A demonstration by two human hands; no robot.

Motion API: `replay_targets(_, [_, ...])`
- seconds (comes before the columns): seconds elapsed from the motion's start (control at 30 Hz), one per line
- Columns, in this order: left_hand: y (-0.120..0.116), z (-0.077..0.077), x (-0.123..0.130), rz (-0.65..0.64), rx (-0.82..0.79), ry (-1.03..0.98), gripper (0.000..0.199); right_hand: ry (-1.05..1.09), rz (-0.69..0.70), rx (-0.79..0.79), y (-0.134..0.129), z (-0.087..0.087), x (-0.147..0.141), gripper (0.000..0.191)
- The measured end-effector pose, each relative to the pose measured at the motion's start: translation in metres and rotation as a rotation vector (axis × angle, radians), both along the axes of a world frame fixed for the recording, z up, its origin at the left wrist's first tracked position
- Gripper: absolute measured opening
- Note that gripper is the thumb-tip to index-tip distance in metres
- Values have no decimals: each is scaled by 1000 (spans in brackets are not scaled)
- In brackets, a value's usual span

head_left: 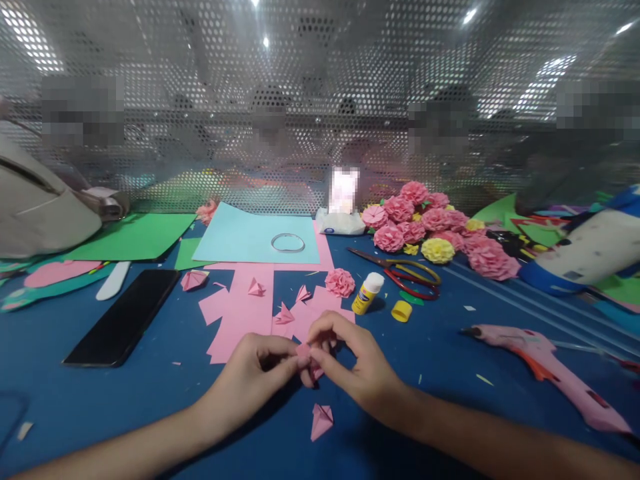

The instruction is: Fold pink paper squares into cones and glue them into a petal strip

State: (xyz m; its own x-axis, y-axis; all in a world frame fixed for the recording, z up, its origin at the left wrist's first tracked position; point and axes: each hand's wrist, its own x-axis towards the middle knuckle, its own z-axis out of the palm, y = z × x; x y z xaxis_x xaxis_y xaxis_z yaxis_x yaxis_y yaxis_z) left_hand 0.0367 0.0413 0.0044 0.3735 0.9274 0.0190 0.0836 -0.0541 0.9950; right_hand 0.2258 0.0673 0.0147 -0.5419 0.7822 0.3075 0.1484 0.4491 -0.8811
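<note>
Both hands meet at the near middle of the blue table. My left hand (267, 363) pinches a small folded piece of pink paper (303, 352) between thumb and fingers. From the other side my right hand (353, 357) grips the same piece, its fingertips close to the left ones. Part of the paper is hidden behind the fingers. A folded pink paper piece (321, 421) lies on the table just below the hands. More folded pieces (284, 315) rest beyond them on flat pink paper sheets (240, 313). A pink paper flower (340, 283) sits past my right hand.
A glue stick (368, 293), its yellow cap (401, 311) and scissors (407, 272) lie beyond my right hand. A pink glue gun (550, 373) is at right, a black phone (123, 320) at left. Paper flowers (425, 220) pile up before the perforated metal panel (210, 120).
</note>
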Motion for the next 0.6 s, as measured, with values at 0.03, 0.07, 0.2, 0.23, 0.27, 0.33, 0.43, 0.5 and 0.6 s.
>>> replay_targets(0.03, [0, 0, 0, 5, -8, 1, 34, 11, -14, 32, 0, -1, 0, 8])
replay_targets(0.07, [0, 0, -1, 8, -15, 2, 34, 18, -26, 64, 1, -1, 1, 10])
replay_targets(0.2, [-1, 0, -1, 16, -30, 3, 34, 22, -36, 151, 3, 0, 0, 11])
replay_targets(0.23, [-1, -1, -1, 18, -32, 4, 34, 25, -39, 168, 4, 1, 0, 10])
replay_targets(0.27, [-1, -1, -1, 23, -34, 3, 34, 30, -43, 189, 4, 2, 0, 9])
replay_targets(0.33, [-1, -1, -1, 30, -37, 1, 34, 37, -40, 226, 4, 3, -1, 9])
replay_targets(0.43, [-2, -1, 0, 42, -40, -2, 32, 37, -48, 242, 3, 2, -1, 10])
replay_targets(0.5, [-2, -1, 0, 48, -41, -2, 32, 29, -58, 235, 3, 2, -1, 12])
replay_targets(0.6, [-3, -2, 0, 55, -41, 0, 33, 6, -59, 238, 2, 1, 0, 12])
